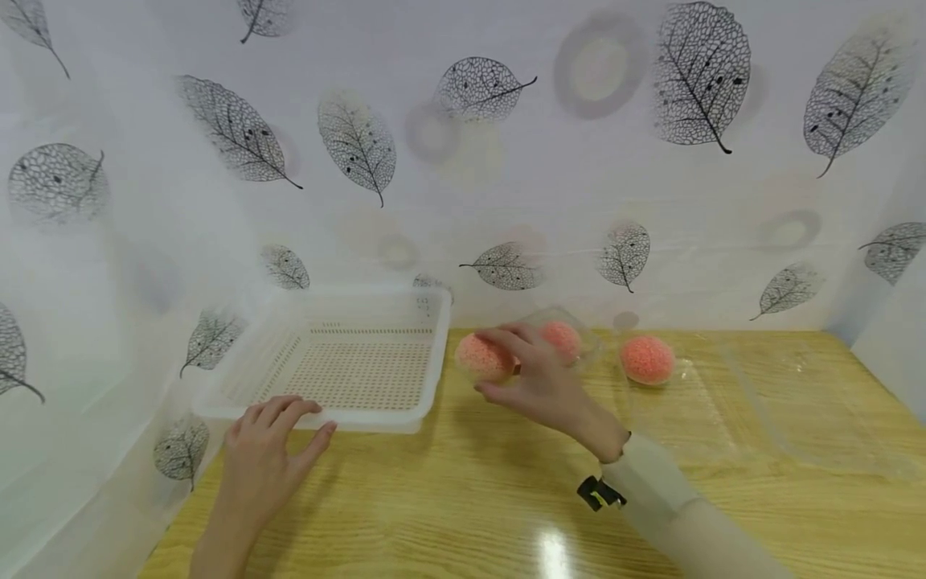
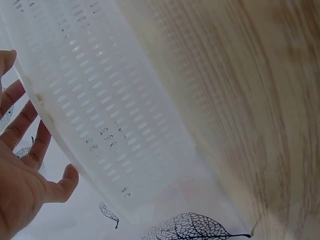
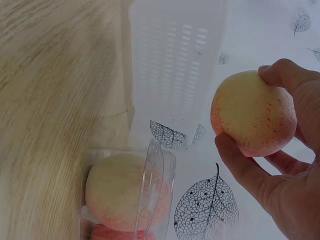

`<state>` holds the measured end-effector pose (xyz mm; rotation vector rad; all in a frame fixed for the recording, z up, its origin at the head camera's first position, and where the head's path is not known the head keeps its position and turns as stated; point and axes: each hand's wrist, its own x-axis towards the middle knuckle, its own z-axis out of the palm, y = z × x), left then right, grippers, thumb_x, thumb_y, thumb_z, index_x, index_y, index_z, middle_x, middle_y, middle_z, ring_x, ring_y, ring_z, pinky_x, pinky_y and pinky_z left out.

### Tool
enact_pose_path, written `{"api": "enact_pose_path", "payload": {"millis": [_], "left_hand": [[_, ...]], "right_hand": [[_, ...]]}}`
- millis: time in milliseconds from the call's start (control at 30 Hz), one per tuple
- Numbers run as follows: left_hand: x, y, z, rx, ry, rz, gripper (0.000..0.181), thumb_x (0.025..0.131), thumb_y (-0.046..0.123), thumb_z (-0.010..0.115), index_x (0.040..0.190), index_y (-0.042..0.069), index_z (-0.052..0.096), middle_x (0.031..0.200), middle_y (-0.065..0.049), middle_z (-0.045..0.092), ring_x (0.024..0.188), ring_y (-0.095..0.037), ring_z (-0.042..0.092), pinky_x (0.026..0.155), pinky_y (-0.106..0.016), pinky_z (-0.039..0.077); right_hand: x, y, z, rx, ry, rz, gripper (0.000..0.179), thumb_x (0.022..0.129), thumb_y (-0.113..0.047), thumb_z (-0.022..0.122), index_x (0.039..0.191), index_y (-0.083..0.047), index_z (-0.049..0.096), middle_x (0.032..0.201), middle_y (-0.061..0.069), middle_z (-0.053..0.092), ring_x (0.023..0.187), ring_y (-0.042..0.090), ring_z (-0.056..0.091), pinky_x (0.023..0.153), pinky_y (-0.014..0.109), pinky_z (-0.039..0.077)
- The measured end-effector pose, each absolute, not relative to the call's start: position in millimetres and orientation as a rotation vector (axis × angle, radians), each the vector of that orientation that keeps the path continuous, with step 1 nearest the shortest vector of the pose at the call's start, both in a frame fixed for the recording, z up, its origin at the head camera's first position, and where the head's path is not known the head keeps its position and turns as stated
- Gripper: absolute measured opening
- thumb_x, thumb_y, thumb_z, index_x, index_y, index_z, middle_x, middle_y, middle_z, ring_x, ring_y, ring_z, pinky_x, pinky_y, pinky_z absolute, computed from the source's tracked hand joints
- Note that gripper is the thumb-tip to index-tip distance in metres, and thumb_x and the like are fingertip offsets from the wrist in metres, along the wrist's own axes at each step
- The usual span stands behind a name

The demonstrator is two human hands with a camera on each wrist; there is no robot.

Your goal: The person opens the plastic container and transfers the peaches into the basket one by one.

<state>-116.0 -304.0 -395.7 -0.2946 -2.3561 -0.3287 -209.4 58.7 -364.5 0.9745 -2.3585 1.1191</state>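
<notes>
The right grip (image 1: 538,378) grasps a round, peach-like fruit (image 3: 254,114), the thumb on one side and the fingers on the other. The fruit, pale yellow flushed with red in the right wrist view, is located just right of a white perforated basket (image 1: 394,419) in the head view. The left grip (image 1: 268,450) is relaxed, its fingers spread and resting along the near rim of the basket, the thumb extended beside them. The interior of the basket shows a bare slotted floor. To the right of the held fruit, a second fruit (image 1: 563,341) lies in a clear plastic box (image 3: 169,162); a third fruit (image 1: 647,359), coral pink, lies farther right, near further transparent plastic (image 1: 817,402). A pale sleeve (image 1: 661,478) covers the right forearm, with a small black object (image 1: 600,493) at the wrist. The desk (image 1: 434,515) has a wood-grain surface. A white backdrop (image 1: 405,32), printed with dark skeleton leaves, stands behind and at the left.
</notes>
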Motion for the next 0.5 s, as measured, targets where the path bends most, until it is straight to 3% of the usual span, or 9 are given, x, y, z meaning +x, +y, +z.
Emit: {"api": "enact_pose_path", "payload": {"millis": [167, 367, 500], "left_hand": [[-116, -305, -396, -0.308, -2.345, -0.334, 0.031, 0.073, 0.026, 0.088, 0.099, 0.016, 0.075, 0.103, -0.009, 0.073, 0.092, -0.039, 0.065, 0.076, -0.067, 0.047], [-116, -305, -397, -0.307, -2.345, -0.341, 0.031, 0.073, 0.026, 0.088, 0.099, 0.016, 0.075, 0.103, -0.008, 0.073, 0.093, -0.039, 0.065, 0.077, -0.068, 0.047], [-117, -305, -397, -0.305, -2.347, -0.347, 0.031, 0.074, 0.026, 0.088, 0.100, 0.016, 0.075, 0.104, -0.008, 0.073, 0.093, -0.038, 0.064, 0.078, -0.068, 0.046]], "right_hand": [[-211, 49, -362, 1.012, -2.336, 1.156, 0.063, 0.078, -0.018, 0.088, 0.136, -0.009, 0.064, 0.126, 0.009, 0.065, 0.093, 0.015, 0.059, 0.071, 0.033, 0.058], [-213, 36, -358, 1.020, -2.331, 1.120, 0.063, 0.078, -0.022, 0.088, 0.136, -0.012, 0.064, 0.127, 0.007, 0.064, 0.092, 0.013, 0.060, 0.069, 0.024, 0.055], [-213, 27, -353, 1.055, -2.367, 1.132, 0.063, 0.081, -0.024, 0.086, 0.139, -0.014, 0.062, 0.132, 0.005, 0.061, 0.094, 0.012, 0.061, 0.072, 0.027, 0.057]]}}
